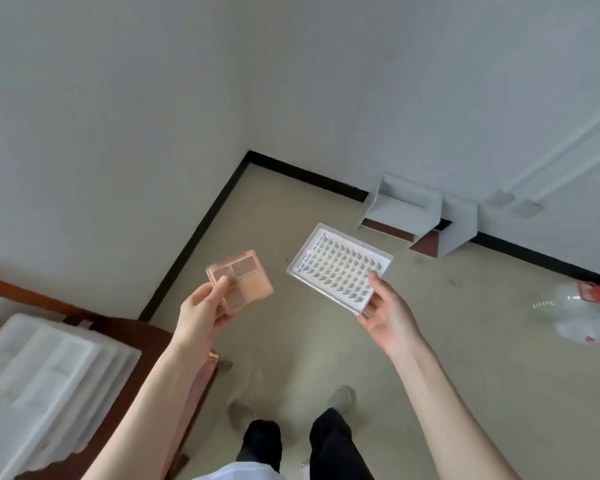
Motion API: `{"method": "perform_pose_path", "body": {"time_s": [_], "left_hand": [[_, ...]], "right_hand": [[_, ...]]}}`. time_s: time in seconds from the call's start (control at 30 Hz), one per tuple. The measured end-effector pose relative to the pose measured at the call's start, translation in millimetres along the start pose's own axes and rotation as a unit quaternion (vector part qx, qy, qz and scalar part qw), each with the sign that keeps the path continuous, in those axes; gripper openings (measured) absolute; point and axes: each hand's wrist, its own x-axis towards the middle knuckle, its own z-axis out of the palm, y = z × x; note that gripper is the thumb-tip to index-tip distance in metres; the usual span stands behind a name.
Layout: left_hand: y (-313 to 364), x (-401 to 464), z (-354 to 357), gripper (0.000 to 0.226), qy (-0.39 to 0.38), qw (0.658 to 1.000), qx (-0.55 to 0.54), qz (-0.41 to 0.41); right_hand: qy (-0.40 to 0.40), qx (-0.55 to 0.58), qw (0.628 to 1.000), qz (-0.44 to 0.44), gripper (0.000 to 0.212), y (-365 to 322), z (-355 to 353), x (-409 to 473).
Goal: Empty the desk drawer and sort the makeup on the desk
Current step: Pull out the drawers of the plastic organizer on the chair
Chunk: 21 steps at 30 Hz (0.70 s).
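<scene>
White trays point(45, 368) cover the brown desk point(125, 332) at left.

Brown desk point(125, 336), white trays point(45, 372) stacked, perhaps foam

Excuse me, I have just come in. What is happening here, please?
A person stands by a wooden desk and holds one makeup item in each hand, above the floor. The left hand grips a pink eyeshadow palette. The right hand holds a clear box of false lashes by its corner. White organizer trays lie on the desk, to the left. Neither item is set down yet.
</scene>
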Motion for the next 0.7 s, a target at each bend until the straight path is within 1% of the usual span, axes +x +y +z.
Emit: {"method": "perform_pose_path", "body": {"time_s": [0.13, 0.23, 0.5, 0.6, 0.7], "left_hand": [[-1, -10, 82, 0.016, -0.059, 0.997, 0.040, -0.003], [-10, -28, 149, 0.015, -0.103, 0.993, 0.060, -0.016], [-55, -83, 337, 0.012, -0.188, 0.977, 0.092, -0.036], [-73, -109, 410, 0.011, -0.238, 0.964, 0.117, -0.035], [-93, -139, 480, 0.011, -0.297, 0.942, 0.154, -0.030]], "right_hand": [[0.050, 0.065, 0.996, -0.020, 0.015, -31, -72, -17], [0.078, 0.107, 0.991, -0.036, 0.010, -56, -130, -34], [0.143, 0.221, 0.960, -0.096, 0.009, -123, -296, -78], [0.160, 0.243, 0.946, -0.142, 0.010, -143, -356, -103], [0.186, 0.268, 0.926, -0.189, 0.014, -153, -412, -136]]}}
